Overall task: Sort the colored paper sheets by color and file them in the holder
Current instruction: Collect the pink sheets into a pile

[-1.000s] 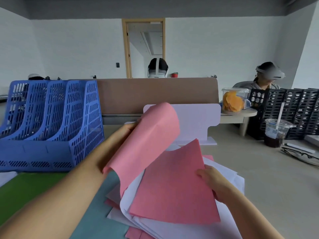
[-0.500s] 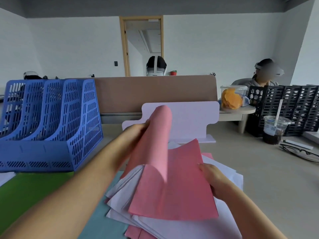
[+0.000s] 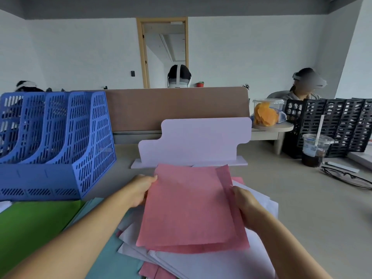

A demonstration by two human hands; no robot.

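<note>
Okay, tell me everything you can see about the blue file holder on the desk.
The blue file holder stands upright on the desk at the far left, beyond the green sheet, whose far edge lies at the holder's base. It looks like moulded plastic, its walls perforated with rows of slots, and its dividers slope down toward a low solid front. Several compartments sit side by side; the left end is cut off by the picture's edge. No paper shows in it, though its depths are partly hidden. Neither hand touches it.

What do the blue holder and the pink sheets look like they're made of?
The blue holder looks like moulded plastic, slightly glossy: its walls are rigid and pierced with even slots. The pink sheets look like thin matte paper, with a faintly mottled surface and no shine. Their weight cannot be told.
</note>
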